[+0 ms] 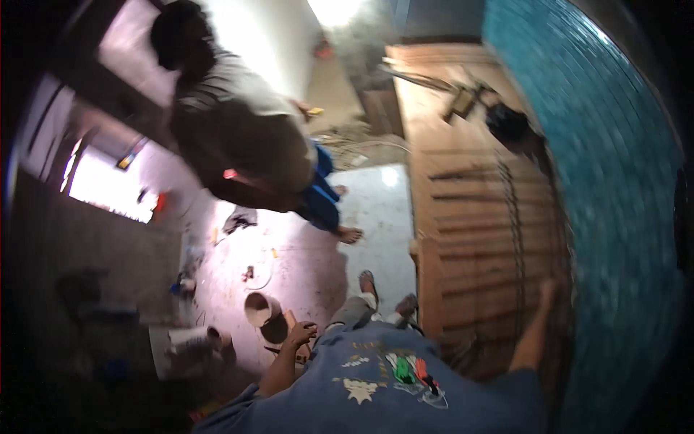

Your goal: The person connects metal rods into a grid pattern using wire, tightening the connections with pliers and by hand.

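My left hand [302, 333] hangs beside my left hip, its fingers loosely bent and apart, with nothing plainly in them. Below it on the floor is a brownish, flat-sided thing [291, 318], partly hidden by my arm. My right hand [550, 291] reaches out to the right over the brown wooden surface [426, 271], near its right edge. Motion smears its fingers, so I cannot tell whether it touches anything. Dark bars and a long chain-like strip [515, 224] lie across that surface.
Ahead on the left stands another person [249, 130] in a light shirt and blue shorts. A round, open bucket [260, 309] stands on the floor near my left hand. Olive-brown blocks [463, 103] and a dark rounded thing [506, 123] are at the far right. A teal wall [614, 217] borders the right.
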Demonstrator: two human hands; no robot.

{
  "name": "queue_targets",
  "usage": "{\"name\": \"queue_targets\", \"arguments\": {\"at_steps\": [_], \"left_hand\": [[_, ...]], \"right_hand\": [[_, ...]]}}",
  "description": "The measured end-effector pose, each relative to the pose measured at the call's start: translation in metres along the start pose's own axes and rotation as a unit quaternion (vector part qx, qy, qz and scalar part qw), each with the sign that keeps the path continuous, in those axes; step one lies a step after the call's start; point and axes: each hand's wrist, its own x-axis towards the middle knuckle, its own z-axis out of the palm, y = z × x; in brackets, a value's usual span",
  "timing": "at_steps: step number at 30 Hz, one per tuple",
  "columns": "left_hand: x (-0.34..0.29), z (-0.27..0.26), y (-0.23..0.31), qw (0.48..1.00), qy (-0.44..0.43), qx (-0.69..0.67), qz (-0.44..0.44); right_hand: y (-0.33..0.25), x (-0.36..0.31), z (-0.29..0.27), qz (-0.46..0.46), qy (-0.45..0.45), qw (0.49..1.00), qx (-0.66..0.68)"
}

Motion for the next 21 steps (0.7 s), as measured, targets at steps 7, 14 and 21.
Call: {"name": "queue_targets", "arguments": {"at_steps": [7, 14, 21], "left_hand": [[0.012, 0.014, 0.053, 0.976, 0.001, 0.146, 0.160], [-0.133, 0.029, 0.301, 0.842, -0.454, -0.090, 0.278], [-0.131, 0.003, 0.302, 0.826, -0.467, 0.110, 0.296]], "right_hand": [[-0.280, -0.252, -0.003, -0.126, -0.149, 0.943, 0.269], [-0.336, -0.401, 0.058, -0.346, -0.491, 0.795, 0.084], [-0.347, -0.338, 0.023, -0.052, -0.337, 0.936, 0.090]]}}
